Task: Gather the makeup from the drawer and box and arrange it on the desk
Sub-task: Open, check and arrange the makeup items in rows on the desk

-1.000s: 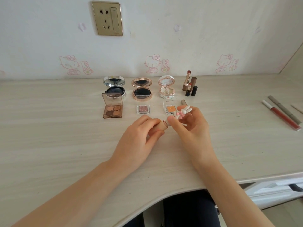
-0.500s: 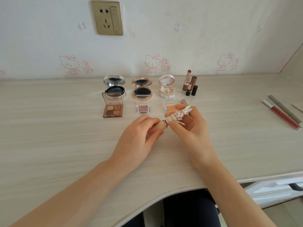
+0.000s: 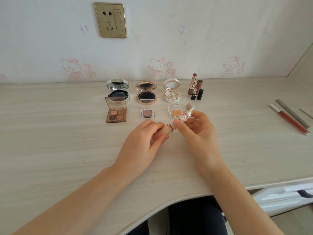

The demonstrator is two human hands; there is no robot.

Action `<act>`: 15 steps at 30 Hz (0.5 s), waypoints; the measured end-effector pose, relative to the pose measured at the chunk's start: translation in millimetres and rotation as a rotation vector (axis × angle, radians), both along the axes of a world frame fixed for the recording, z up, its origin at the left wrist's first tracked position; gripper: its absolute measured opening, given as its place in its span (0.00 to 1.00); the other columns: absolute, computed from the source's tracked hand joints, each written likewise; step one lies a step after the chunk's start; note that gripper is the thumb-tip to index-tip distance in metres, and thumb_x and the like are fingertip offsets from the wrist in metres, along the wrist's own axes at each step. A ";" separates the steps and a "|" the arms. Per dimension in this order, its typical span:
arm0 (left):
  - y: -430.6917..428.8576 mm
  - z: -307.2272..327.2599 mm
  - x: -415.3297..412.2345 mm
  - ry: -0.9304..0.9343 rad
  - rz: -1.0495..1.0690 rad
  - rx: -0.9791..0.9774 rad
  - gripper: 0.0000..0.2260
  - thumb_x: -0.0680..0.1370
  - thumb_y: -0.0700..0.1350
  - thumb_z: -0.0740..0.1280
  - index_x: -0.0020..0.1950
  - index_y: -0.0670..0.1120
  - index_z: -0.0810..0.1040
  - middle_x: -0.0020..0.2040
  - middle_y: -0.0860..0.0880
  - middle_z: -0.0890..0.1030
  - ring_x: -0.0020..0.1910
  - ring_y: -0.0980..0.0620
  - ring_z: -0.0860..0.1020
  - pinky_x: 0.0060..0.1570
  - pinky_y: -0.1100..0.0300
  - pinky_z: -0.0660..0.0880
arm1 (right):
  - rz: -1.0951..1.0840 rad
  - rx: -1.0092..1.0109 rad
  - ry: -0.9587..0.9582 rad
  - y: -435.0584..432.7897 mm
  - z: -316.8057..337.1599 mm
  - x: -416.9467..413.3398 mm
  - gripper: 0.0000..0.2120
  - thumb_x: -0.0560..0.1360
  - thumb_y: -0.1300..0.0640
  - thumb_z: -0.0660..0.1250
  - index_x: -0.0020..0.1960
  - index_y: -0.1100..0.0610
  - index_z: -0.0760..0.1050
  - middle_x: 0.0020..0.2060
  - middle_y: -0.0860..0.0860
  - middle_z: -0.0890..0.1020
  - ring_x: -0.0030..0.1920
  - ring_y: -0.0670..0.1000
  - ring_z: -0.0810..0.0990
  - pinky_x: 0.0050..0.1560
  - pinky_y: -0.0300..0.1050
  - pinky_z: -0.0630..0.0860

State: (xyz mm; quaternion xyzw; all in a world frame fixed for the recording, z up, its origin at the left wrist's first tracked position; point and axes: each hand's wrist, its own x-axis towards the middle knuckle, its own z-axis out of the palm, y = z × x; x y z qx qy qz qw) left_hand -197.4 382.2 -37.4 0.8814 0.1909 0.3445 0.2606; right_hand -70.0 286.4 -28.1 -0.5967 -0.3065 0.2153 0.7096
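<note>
Nearest, at the desk's (image 3: 50, 141) curved front edge, both forearms reach in from the bottom of the view. A white drawer (image 3: 279, 197) shows below the desk at the near right.

The hands meet over the middle of the desk. The left hand (image 3: 140, 143) has its fingers curled round a peach lip tube (image 3: 166, 129), which lies roughly level and points right. The right hand (image 3: 198, 131) pinches the tube's white rabbit cap (image 3: 184, 116) between thumb and forefinger, its other fingers loosely bent. The cap's base sits at the tube's reddish neck; whether it is fully seated cannot be told.

Just beyond the hands runs a row of open eyeshadows: a brown four-pan palette (image 3: 116, 115) on the left, a pink single pan (image 3: 147, 113) in the middle, and an orange single pan (image 3: 175, 113) partly behind the rabbit cap.

Farther back stand three open compacts: silver (image 3: 118, 92), rose-gold (image 3: 146, 94), and white (image 3: 171, 93). Right of them are two uncapped lipsticks (image 3: 193, 83) with their caps upright beside them.

Far right, well apart, a red lip gloss (image 3: 289, 121) and a grey pencil (image 3: 293, 115) lie side by side.

A gold wall socket (image 3: 111, 20) sits on the wall behind.
</note>
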 end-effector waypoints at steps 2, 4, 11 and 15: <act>0.7 -0.6 0.1 0.001 0.006 0.004 0.07 0.76 0.46 0.69 0.52 0.47 0.79 0.44 0.53 0.76 0.42 0.52 0.76 0.45 0.51 0.75 | 0.011 0.006 -0.005 -0.2 0.2 -0.2 0.17 0.70 0.58 0.74 0.56 0.54 0.74 0.46 0.51 0.84 0.48 0.50 0.82 0.55 0.48 0.77; 1.7 -1.0 0.3 -0.002 0.013 -0.001 0.07 0.76 0.47 0.69 0.52 0.48 0.79 0.44 0.54 0.76 0.42 0.53 0.77 0.45 0.52 0.75 | 0.036 0.032 -0.012 -1.4 1.3 -0.6 0.16 0.71 0.60 0.74 0.57 0.55 0.74 0.48 0.51 0.84 0.49 0.51 0.82 0.56 0.50 0.77; 1.9 -1.1 0.6 -0.004 0.016 -0.036 0.08 0.76 0.48 0.68 0.53 0.50 0.79 0.44 0.57 0.76 0.42 0.55 0.77 0.46 0.54 0.75 | 0.093 0.134 -0.004 -4.4 4.0 1.6 0.14 0.74 0.69 0.66 0.57 0.58 0.72 0.51 0.53 0.84 0.52 0.53 0.82 0.53 0.45 0.77; 1.3 -1.1 0.1 -0.013 0.006 -0.054 0.08 0.76 0.47 0.69 0.54 0.49 0.79 0.45 0.57 0.77 0.43 0.55 0.77 0.47 0.56 0.75 | 0.114 0.145 0.021 -3.7 5.4 4.0 0.15 0.74 0.71 0.65 0.57 0.57 0.73 0.50 0.54 0.85 0.53 0.53 0.82 0.50 0.40 0.77</act>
